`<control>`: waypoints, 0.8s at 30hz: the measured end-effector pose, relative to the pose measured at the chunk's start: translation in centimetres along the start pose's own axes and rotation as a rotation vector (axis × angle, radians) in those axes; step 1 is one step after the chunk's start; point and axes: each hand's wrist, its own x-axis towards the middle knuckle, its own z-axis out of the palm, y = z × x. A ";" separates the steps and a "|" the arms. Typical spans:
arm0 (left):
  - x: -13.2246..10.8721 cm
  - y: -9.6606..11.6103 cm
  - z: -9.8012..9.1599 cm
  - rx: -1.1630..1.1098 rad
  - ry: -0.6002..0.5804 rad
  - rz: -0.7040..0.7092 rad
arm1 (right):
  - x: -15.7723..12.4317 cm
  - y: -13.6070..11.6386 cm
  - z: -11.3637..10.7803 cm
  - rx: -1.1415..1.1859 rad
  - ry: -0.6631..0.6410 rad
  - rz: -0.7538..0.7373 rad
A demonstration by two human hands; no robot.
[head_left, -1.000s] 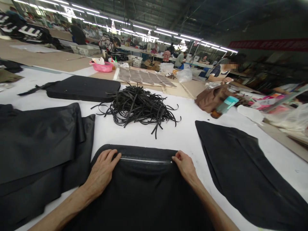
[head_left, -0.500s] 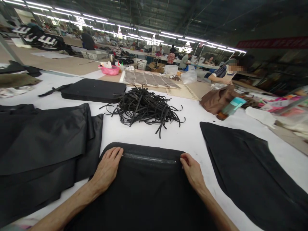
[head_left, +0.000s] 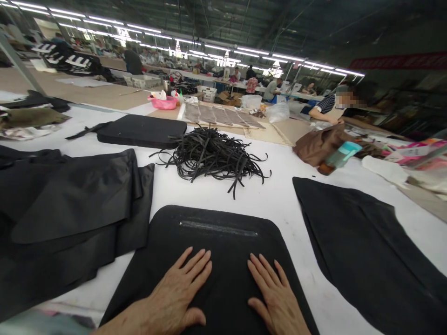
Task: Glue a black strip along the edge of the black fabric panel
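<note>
White table (head_left: 268, 197): left hand (head_left: 179, 293), right hand (head_left: 277, 298) spread on black panel (head_left: 228, 265), lower than before.

The table (head_left: 275, 200) has a white top. A big black piece (head_left: 226, 265) with round corners lies flat on it at the front. Floppy black sheets (head_left: 80, 186) lie in a messy pile to its left, and a long black piece (head_left: 352, 237) lies to its right. Farther back there is a heap of thin black strips (head_left: 216, 156), touching a thick, flat black block (head_left: 139, 130). A brown cloth (head_left: 314, 144) sits near the far right.
</note>
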 end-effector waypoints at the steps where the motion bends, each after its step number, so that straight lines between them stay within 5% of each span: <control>1: -0.1 0.2 0.2 0.005 0.000 0.003 | -0.4 0.1 0.1 -0.018 0.005 -0.002; 8: -0.4 1.0 0.0 -0.013 -0.006 0.055 | -1.9 0.6 0.2 -0.060 0.065 -0.065; 18: -1.4 -1.2 -0.2 -0.045 -0.006 -0.181 | 1.5 1.3 -0.8 -0.011 0.051 -0.007; 24: 1.1 -0.4 -4.1 -0.072 0.131 -0.216 | 5.0 1.0 -2.1 0.032 0.109 0.145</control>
